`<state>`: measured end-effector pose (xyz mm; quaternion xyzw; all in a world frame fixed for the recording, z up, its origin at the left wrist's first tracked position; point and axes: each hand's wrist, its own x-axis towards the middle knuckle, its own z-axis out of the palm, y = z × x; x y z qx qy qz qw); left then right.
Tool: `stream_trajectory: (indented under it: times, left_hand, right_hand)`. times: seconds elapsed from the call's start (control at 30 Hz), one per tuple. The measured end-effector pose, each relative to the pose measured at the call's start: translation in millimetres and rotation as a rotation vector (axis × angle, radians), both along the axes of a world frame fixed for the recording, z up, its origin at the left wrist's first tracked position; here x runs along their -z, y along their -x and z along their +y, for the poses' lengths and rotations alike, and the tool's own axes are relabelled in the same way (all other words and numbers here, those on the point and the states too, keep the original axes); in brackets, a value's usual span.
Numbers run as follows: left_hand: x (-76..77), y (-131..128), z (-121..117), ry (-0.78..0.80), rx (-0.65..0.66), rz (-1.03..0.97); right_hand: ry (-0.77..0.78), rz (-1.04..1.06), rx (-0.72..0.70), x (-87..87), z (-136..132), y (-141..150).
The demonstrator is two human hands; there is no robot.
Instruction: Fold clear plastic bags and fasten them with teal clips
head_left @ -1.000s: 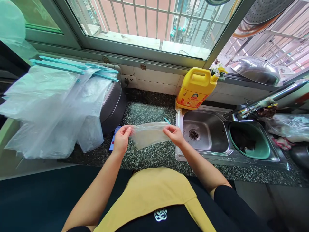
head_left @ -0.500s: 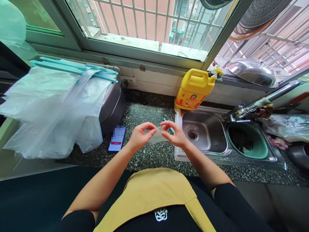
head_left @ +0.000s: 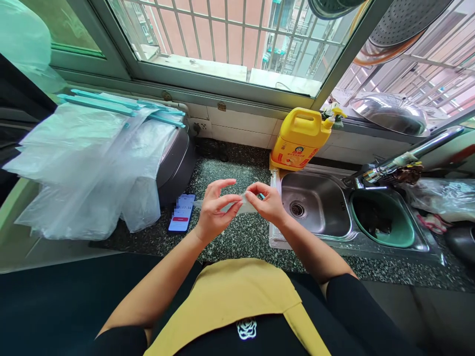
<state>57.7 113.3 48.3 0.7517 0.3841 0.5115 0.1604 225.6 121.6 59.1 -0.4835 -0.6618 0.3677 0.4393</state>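
Note:
A small, translucent plastic bag is stretched between my two hands above the speckled countertop. My left hand pinches its edge between thumb and a finger, with the index finger lifted away. My right hand pinches the same edge from the right, its fingertips close to those of my left. Part of the bag passes behind my left hand and shows at its left side. A phone with a lit screen lies on the counter just left of my left hand.
Flat plastic bags with blue strips are heaped over a dark appliance at left. A yellow jug stands behind the steel sink. Right of that basin sits a green tub beneath the faucet.
My left index finger has lifted, and my fingertips have come closer together on the bag. The blue strip that showed behind my right hand is now hidden. The view has shifted slightly.

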Motion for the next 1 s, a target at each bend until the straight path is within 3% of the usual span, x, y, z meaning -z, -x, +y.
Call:
stream_trajectory:
  times: [0.2,0.33,0.53,0.73,0.87,1.0]
  left_hand:
    - [-11.9,-3,7,0.079,0.074,0.026]
    - [-15.5,-3,8,0.227,0.073,-0.132]
    - [-14.9,1,7,0.450,0.052,-0.421]
    - [-8.6,5,9,0.739,0.081,-0.589]
    - [-5.2,9,8,0.767,-0.008,-0.683]
    - [-5.5,8,7,0.797,0.024,-0.760]
  right_hand:
    - [-0.026,-0.045,-0.006,-6.0,-1,2]
    - [-0.086,-0.061,-0.078,-10.6,0,-9]
    - [-0.115,-0.296,-0.097,-10.5,0,-28]
    - [-0.067,-0.254,-0.103,-3.3,-5,-37]
    - [0.035,-0.117,-0.092,3.5,-8,-48]
    - [0.080,0.032,-0.046,11.5,-9,-48]
